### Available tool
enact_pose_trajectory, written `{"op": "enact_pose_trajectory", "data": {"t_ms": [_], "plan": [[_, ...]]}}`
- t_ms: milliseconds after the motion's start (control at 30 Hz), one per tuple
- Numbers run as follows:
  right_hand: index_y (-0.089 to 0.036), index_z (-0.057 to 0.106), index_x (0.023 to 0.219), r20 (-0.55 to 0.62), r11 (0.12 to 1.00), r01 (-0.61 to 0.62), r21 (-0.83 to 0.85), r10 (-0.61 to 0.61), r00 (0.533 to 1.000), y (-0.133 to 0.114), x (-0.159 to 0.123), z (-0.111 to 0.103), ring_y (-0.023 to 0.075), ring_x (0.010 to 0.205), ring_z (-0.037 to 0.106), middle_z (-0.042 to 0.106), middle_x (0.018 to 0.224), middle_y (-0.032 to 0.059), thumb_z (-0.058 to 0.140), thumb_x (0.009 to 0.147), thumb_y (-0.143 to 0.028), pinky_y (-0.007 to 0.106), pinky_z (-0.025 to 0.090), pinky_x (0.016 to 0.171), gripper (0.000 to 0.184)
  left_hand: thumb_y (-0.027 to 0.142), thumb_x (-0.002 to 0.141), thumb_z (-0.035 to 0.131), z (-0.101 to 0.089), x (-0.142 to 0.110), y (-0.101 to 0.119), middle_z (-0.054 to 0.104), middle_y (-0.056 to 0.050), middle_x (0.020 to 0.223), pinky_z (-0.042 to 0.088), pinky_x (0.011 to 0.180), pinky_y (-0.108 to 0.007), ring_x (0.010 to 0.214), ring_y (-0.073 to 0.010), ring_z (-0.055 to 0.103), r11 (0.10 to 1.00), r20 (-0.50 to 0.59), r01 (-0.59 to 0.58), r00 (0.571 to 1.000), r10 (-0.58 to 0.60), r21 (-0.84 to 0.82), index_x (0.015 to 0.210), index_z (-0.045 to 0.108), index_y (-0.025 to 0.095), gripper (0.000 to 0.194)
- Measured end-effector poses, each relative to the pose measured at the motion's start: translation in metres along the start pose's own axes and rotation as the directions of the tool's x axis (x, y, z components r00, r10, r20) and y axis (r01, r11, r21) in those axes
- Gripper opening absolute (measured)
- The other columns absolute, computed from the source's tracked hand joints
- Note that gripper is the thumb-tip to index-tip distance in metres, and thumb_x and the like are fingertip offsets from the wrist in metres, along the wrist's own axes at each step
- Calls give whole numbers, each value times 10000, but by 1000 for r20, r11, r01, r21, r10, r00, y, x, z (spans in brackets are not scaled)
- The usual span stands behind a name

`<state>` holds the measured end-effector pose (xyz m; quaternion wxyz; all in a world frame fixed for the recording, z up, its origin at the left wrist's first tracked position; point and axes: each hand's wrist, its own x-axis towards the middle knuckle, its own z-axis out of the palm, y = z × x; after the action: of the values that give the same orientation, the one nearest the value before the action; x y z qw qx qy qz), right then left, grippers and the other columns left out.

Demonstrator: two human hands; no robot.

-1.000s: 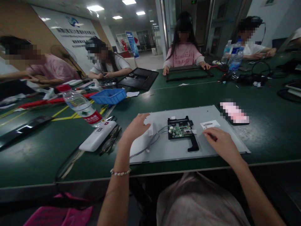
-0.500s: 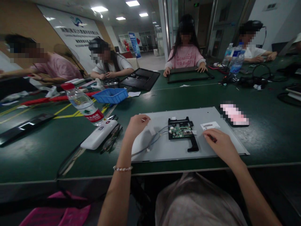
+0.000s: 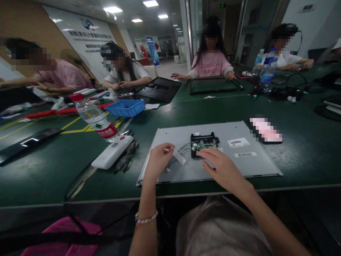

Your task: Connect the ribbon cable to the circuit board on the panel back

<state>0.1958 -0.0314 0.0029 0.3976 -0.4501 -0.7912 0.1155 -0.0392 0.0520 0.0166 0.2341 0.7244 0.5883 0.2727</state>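
Note:
A flat grey display panel [image 3: 255, 165] lies in front of me on the table. On it sits a black bracket [image 3: 204, 136] with a green circuit board [image 3: 211, 146], and grey cables [image 3: 183, 146] run from its left side. My left hand [image 3: 159, 158] is closed in a pinch on a short whitish translucent strip of tape [image 3: 179, 156], held over the cables. My right hand [image 3: 222, 165] hovers over the bracket's near part, fingers stretched and thumb apart, hiding some of it. Whether its fingertips touch the board I cannot tell.
Left of the panel are a white power bank [image 3: 113, 153], glasses [image 3: 127, 158] and a tilted water bottle [image 3: 93, 117]. A phone [image 3: 266, 129] lies to the right. Beyond are a blue bin [image 3: 126, 108] and several people, one with hands at a black frame [image 3: 215, 91].
My left hand has moved right and nearer, bringing the tape strip over the cables. My right hand has swung left from beside the label to over the bracket. Across the table, a person's hand lifted off the frame.

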Motion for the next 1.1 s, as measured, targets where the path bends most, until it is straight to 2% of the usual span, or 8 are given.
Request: {"op": "enact_pose_trajectory", "data": {"t_ms": [67,167,267,333,400,533,800,1100], "plan": [[-218,547,1268,94,997,75,-4,-74,993,-11,7,11,238,1156,544,599,1241,93,465,918,-226,437,459,1002,359,352,811,530,4,-4,-1,691,-38,942,482,659,-266,662,-149,626,998,-53,-11,998,14,63,1023,647,184,295],[-182,513,1299,170,985,167,-37,-159,973,-21,16,25,243,1220,500,571,1289,114,479,924,-274,431,427,1041,388,315,827,526,5,-15,5,613,-78,1143,500,774,-313,704,-143,619,985,-200,-71,974,102,156,1160,574,180,362],[-144,529,1265,198,972,223,-67,-206,958,-24,20,37,255,1236,489,575,1280,140,500,918,-306,430,405,1057,385,253,871,473,10,-30,12,566,-92,1177,489,862,-350,816,-168,628,961,-307,-127,930,202,248,1170,550,184,316],[-122,558,1213,219,969,237,-74,-216,952,-23,21,44,265,1196,521,605,1226,153,532,901,-307,434,419,1037,364,214,887,449,18,-40,14,586,-88,1138,469,918,-372,952,-207,614,935,-292,-156,922,253,318,1141,559,190,278],[-103,575,1175,238,967,244,-75,-220,946,-20,20,50,269,1154,549,628,1177,159,562,884,-289,434,436,1015,346,186,891,438,27,-46,13,611,-90,1111,454,952,-393,1049,-237,586,912,-236,-172,933,273,373,1134,559,186,272],[-105,564,1201,238,967,244,-66,-222,945,-16,16,53,268,1162,554,618,1216,162,563,881,-265,428,441,1013,358,168,902,414,39,-50,9,633,-109,1125,467,941,-402,1062,-252,589,901,-176,-143,957,232,408,1162,547,155,293],[-87,566,1222,224,976,210,-54,-193,955,-18,20,52,234,1153,572,632,1218,152,505,897,-216,368,441,1028,355,203,915,419,37,-45,6,651,-115,1148,486,917,-391,1055,-252,618,895,-176,-101,965,194,433,1187,542,160,302],[-105,588,1183,245,974,209,-86,-182,952,-17,20,56,216,1153,568,636,1215,130,469,912,-180,357,446,1026,306,254,913,467,39,-43,0,645,-109,1170,470,948,-388,1076,-251,606,920,-172,-56,976,132,388,1208,538,166,315]]}}
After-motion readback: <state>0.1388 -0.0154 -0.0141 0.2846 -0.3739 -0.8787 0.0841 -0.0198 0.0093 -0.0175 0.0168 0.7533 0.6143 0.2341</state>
